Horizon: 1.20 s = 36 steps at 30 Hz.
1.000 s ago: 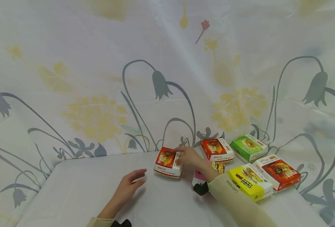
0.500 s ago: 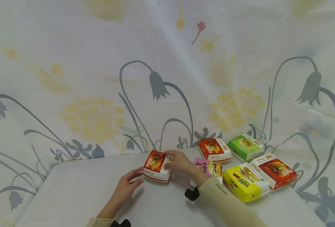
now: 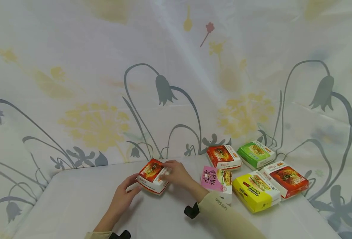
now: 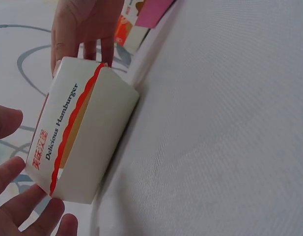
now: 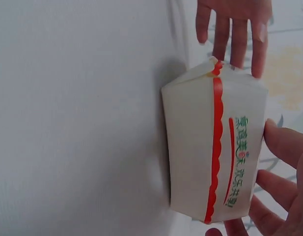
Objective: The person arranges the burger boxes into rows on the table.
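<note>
A red-and-white hamburger box (image 3: 150, 172) sits on the white-covered table, its lid closed. My right hand (image 3: 178, 174) grips it at its right end, with the thumb on the near side and fingers over the top. The left hand (image 3: 123, 193) has its extended fingers against the box's left end. Up close in the left wrist view, the box (image 4: 80, 130) shows "Delicious Hamburger" on its side, and left fingertips touch its corner. From the right wrist, the box (image 5: 215, 147) shows a red scalloped band; part of the right fingers is hidden behind it.
To the right stand a pink box (image 3: 216, 181), a yellow box (image 3: 256, 191), a green box (image 3: 256, 153) and two more red-and-white boxes, one at the back (image 3: 223, 156) and one at far right (image 3: 286, 179). A flower-printed curtain (image 3: 176, 83) rises behind the table.
My right hand has brought the red-and-white box leftward and slightly nearer, up to the left fingers. The box has turned a little. The pink box is now uncovered by the right arm.
</note>
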### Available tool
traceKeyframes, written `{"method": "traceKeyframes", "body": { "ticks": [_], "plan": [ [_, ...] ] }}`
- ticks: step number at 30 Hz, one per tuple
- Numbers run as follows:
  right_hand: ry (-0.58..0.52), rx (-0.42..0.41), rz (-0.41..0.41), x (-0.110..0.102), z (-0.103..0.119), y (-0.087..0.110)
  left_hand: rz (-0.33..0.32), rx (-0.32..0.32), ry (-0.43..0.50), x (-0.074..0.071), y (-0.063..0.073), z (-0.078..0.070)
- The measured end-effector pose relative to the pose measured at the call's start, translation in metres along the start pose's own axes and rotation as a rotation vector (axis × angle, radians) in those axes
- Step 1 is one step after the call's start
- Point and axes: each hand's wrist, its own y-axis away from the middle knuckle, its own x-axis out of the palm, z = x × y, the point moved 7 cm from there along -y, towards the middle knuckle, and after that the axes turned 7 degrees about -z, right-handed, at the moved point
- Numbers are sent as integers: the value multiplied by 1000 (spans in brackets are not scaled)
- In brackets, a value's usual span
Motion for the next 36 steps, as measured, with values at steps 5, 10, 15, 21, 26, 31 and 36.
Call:
{"method": "traceKeyframes", "body": {
  "ticks": [5,10,15,21,26,31,36],
  "plan": [
    [-8,-43,-17,7,11,3,-5,-31,-46,-7,-3,1],
    [-34,-38,-6,20,15,3,-14,-53,-75,-14,-6,3],
    [-29,13,-33,33,19,2,2,-53,-83,-18,-11,6],
    [-36,3,-62,42,31,4,-11,-68,-113,-24,-18,11],
    [-60,-3,-78,48,37,5,-24,-66,-127,-29,-22,15],
    [-65,-10,-89,54,40,4,-44,-38,-162,-34,-25,17],
    [-58,-8,-129,57,40,2,-68,26,-233,-36,-30,15]
  ]
}}
